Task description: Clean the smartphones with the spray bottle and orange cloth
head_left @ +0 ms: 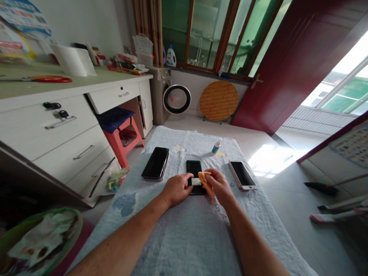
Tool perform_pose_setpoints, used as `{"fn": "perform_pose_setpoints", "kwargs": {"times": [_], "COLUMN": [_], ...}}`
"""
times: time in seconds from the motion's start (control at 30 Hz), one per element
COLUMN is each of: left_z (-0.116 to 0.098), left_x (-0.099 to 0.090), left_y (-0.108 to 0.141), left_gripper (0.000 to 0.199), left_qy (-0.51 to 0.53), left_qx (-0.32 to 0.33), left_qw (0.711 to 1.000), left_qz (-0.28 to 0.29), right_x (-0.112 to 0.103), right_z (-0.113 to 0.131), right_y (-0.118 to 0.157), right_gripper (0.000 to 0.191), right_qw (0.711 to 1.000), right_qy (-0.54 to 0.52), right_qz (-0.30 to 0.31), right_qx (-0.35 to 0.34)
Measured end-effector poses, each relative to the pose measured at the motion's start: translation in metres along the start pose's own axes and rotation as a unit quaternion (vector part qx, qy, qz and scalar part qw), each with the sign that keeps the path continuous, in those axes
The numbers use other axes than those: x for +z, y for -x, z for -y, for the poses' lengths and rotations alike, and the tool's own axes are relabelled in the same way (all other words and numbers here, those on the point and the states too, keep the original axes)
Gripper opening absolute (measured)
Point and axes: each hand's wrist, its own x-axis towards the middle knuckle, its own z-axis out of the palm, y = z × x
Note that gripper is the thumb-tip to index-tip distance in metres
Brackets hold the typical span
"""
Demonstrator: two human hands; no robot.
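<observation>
A black phone (pixel 194 166) lies flat on the cloth-covered table in front of me, with a pale label on its upward side. My left hand (pixel 178 188) is at its left edge, fingers curled, thumb and forefinger pressing on the phone. Pinched in my right hand (pixel 219 184) is an orange cloth (pixel 207 184), which hangs over the phone's right side. To the left rests another dark phone (pixel 155 163), apparently stacked on something. A white-framed phone (pixel 243 175) lies at the right. Behind stands a small spray bottle (pixel 216 147) with a white cap.
A light blue quilted cloth (pixel 172 234) covers the table. Left are a white drawer desk (pixel 71 119), a red stool (pixel 123 134) and a bin (pixel 79 226) with waste. Behind stand a washing machine (pixel 159 94) with its door open and a round wooden tabletop (pixel 219 100).
</observation>
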Motion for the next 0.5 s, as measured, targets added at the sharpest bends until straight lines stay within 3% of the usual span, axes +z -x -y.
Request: {"fn": "perform_pose_setpoints", "kwargs": {"times": [0.07, 0.17, 0.3, 0.5], "left_z": [0.0, 0.0, 0.001, 0.001], "left_x": [0.001, 0.001, 0.001, -0.002], "left_y": [0.0, 0.001, 0.002, 0.001], "left_gripper": [0.038, 0.041, 0.058, 0.091], "left_qy": [0.002, 0.01, 0.026, -0.001], "left_qx": [0.0, 0.007, 0.008, 0.003], "left_qw": [1.0, 0.999, 0.999, 1.0], "left_qz": [-0.005, -0.035, -0.044, 0.004], "right_x": [0.0, -0.001, 0.0, -0.001], "right_z": [-0.003, -0.009, -0.013, -0.014], "right_y": [-0.003, -0.005, -0.005, -0.005], "right_gripper": [0.024, 0.018, 0.015, 0.017], "right_qw": [0.995, 0.965, 0.924, 0.903], "right_qy": [0.088, 0.218, 0.32, 0.374], "right_qz": [-0.038, -0.075, -0.034, 0.003], "right_qx": [-0.038, -0.128, -0.206, -0.211]}}
